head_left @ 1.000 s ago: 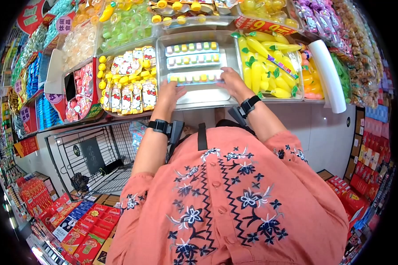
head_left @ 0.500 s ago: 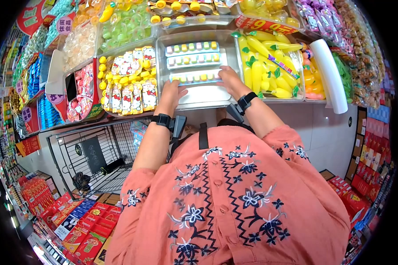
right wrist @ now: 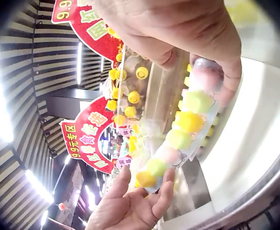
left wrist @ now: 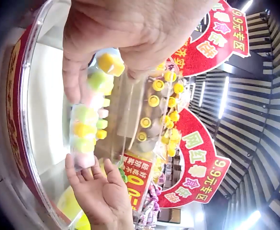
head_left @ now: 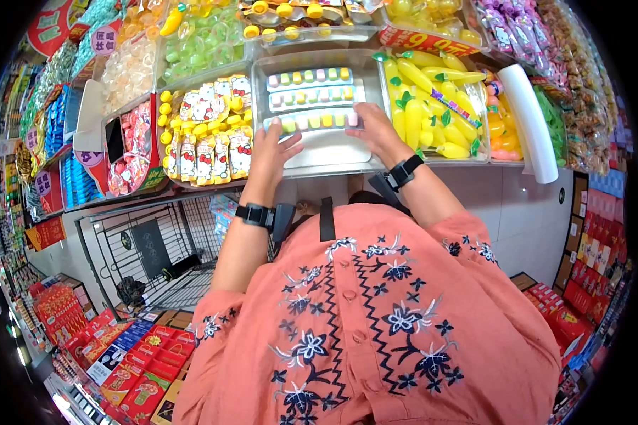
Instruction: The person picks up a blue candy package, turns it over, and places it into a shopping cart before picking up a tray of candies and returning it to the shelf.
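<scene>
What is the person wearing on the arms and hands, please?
The left hand and right hand are bare, without gloves. Each wrist carries a black strap with a camera mount. Short salmon-pink sleeves show dark blue and white flower embroidery.

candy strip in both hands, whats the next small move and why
Probably lower the candy strip flat onto the bare floor of the tray, parallel to the two strips behind it: left hand and right hand pinch its ends just above the tray, and that spot looks free.

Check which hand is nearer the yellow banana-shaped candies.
Right. The right hand holds one end of the jelly strip, just beside the banana-shaped candies; the left hand holds the other end, farther left.
</scene>
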A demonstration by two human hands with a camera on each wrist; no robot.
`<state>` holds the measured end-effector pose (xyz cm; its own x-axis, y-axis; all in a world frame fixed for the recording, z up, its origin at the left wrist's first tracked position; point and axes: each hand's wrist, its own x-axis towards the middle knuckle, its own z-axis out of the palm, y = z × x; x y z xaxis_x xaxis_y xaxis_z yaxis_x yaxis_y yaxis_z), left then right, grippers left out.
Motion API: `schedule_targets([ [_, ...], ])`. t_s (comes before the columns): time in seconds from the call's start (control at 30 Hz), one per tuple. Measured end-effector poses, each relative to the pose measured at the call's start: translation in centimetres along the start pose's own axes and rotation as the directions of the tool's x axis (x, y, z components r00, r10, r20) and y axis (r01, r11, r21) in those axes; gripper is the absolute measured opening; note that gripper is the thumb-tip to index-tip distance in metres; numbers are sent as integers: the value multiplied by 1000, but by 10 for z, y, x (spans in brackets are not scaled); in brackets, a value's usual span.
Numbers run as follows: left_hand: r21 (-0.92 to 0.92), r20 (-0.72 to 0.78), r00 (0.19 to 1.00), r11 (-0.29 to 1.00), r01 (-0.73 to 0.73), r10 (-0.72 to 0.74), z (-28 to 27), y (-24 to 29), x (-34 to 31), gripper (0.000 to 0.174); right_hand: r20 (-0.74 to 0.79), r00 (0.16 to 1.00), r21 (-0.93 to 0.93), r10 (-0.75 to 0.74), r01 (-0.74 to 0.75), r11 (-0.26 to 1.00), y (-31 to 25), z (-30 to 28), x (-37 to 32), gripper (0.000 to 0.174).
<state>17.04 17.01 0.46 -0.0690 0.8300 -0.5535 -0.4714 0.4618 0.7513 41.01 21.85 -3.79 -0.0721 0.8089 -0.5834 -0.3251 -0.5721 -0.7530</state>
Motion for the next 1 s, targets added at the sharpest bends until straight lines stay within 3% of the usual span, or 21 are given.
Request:
schedule_targets([
  [0.1,-117,174,980,990,-79,99,-1,21,-23,43,62,997,211,-35,21,977,-14,-2,-1,26],
  [0.2,-136,163,966,974,-179,200,5,37,-43,33,91,990,338,-104,68,939,-28,9,-6,24],
  [0.33,-74,151,920,933,-353,361,3,46,-60,24,191,968,286,-165,106,952,-38,20,-12,23],
  [0.5,43,213,885,901,-431,413,7,67,-88,39,302,926,320,-228,127,939,-65,47,-46,25],
  [0.7,153,165,852,840,-520,497,-4,74,-106,48,377,869,330,-320,197,923,-93,72,-77,28],
  [1.0,98,128,763,758,-645,633,-13,81,-130,56,419,843,352,-339,193,916,-102,95,-100,34],
])
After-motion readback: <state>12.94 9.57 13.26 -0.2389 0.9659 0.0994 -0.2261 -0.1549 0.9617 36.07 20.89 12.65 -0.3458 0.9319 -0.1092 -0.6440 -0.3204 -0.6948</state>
